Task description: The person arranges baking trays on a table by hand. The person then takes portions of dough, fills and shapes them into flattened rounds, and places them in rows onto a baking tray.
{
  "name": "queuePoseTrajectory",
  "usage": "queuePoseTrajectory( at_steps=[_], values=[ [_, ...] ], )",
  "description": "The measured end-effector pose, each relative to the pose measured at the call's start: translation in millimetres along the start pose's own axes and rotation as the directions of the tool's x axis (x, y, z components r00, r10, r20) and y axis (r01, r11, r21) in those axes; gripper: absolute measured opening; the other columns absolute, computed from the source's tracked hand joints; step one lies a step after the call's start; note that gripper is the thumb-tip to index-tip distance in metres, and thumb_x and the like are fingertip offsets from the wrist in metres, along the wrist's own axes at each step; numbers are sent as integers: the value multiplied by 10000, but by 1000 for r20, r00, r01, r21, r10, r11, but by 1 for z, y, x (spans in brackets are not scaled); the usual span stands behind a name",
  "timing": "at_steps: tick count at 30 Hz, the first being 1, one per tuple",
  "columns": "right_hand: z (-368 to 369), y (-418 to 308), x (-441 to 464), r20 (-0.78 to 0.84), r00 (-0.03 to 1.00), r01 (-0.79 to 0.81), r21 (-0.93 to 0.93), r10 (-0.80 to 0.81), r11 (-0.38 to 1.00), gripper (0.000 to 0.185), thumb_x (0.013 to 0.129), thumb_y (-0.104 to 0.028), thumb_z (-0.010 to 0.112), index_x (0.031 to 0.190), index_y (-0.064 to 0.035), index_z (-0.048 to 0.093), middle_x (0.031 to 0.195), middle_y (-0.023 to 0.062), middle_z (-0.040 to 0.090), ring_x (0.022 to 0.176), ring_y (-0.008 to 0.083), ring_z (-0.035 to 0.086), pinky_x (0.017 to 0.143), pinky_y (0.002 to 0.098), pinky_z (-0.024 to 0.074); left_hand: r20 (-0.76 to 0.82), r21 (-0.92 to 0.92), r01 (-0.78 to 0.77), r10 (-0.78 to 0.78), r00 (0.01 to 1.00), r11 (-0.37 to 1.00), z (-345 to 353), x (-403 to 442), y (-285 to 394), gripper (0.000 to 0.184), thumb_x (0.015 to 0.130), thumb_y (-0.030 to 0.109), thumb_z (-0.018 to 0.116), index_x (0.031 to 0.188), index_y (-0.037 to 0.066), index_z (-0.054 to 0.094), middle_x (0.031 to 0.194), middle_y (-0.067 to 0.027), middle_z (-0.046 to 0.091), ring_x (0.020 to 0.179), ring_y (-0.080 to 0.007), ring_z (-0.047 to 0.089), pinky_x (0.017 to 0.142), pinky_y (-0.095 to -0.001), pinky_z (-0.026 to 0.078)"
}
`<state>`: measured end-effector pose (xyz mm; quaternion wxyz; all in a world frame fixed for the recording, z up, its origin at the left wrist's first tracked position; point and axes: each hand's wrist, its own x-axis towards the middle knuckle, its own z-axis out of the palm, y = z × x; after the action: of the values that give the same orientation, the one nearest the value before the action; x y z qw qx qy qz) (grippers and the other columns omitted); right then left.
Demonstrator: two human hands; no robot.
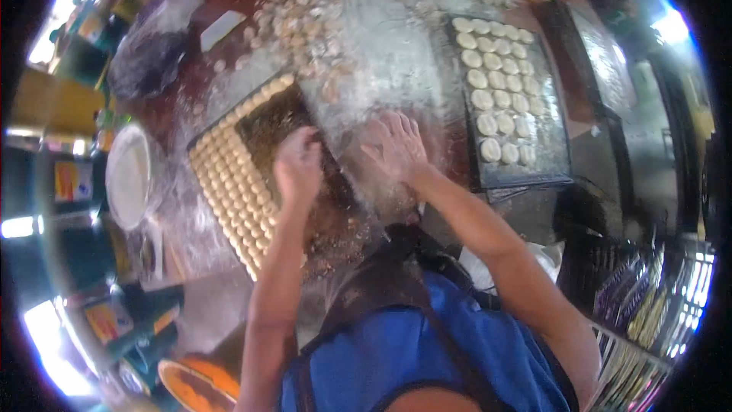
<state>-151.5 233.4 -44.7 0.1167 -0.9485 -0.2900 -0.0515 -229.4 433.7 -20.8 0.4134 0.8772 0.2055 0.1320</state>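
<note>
My left hand [299, 164] is over the dark baking tray [328, 221] in front of me, its fingers curled in; whatever they may hold is hidden. Rows of small pale dough balls [232, 183] fill the left part of that tray and run along its far edge. To the right of the tray, my right hand [396, 145] lies palm down on the floured tabletop [389, 53], with fingers spread. Loose dough pieces [305, 30] lie scattered beyond both hands.
On the right, a second dark tray [545, 141] carries rows of flattened dough rounds [499, 80]. A white scraper [222, 30] and a plastic bag [152, 53] lie at the far left. Nearer are a white basin [130, 177] and an orange bowl [198, 385]. A crate [640, 297] stands at lower right.
</note>
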Motion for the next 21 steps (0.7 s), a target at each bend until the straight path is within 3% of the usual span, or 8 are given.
queuePoseTrajectory(
  at_steps=[2,4,8,13,15,18,19,21],
  values=[
    [-17,12,-5,89,982,-167,-27,168,986,536,921,-436,586,1293,-64,479,1257,161,522,1165,343,514,1044,472,398,-48,81,76,-72,996,994,-30,24,1,257,891,79,637,1140,28,673,1175,-157,671,1090,-311,631,972,-399,489],
    [-45,29,-15,612,739,-391,46,284,919,472,863,-406,671,1176,-70,562,1145,142,576,1100,298,558,962,426,460,-91,138,-23,36,995,990,-45,61,-43,328,905,126,631,1219,32,634,1310,-161,597,1203,-324,567,1049,-416,429],
    [-50,65,-57,381,924,-156,389,-5,908,405,796,-319,741,1067,-46,615,1030,121,635,987,252,617,856,393,506,-94,360,150,-124,988,921,-51,127,-104,425,901,191,642,1316,115,588,1341,-185,557,1208,-347,554,990,-436,462],
    [-152,166,-67,19,839,-484,482,543,731,405,818,-234,734,1156,-40,623,1031,96,702,957,217,654,806,330,525,-172,464,-55,151,973,884,-39,155,-187,447,895,313,660,1255,52,612,1195,-212,633,1075,-397,610,886,-464,507],
    [-185,204,-73,-285,719,-512,399,634,760,380,800,-215,743,1123,-41,644,1016,136,701,970,273,664,826,349,521,-186,539,140,-45,982,831,-47,153,-156,450,901,353,650,1244,62,622,1159,-210,651,1011,-404,633,842,-468,524],
    [-154,287,-103,-94,853,-516,7,514,857,314,841,-227,682,1051,6,662,1037,207,672,953,359,658,817,438,524,-178,600,210,-127,976,772,-64,149,-131,430,916,444,627,1190,115,663,1079,-183,700,831,-380,693,717,-450,563],
    [-153,286,-109,150,826,-553,33,543,833,362,880,-300,652,1104,-15,649,1141,215,639,1087,406,592,946,516,445,-269,501,221,-92,959,837,-69,142,-128,471,914,461,621,1218,101,633,1108,-186,681,870,-363,676,730,-431,563],
    [-147,289,-122,35,914,-402,-45,404,915,367,884,-310,647,1124,-32,647,1181,202,630,1152,385,558,1000,534,385,-430,37,243,-204,880,969,-66,109,-104,556,911,494,610,1274,74,573,1166,-190,645,950,-331,643,757,-393,563]
  ],
)
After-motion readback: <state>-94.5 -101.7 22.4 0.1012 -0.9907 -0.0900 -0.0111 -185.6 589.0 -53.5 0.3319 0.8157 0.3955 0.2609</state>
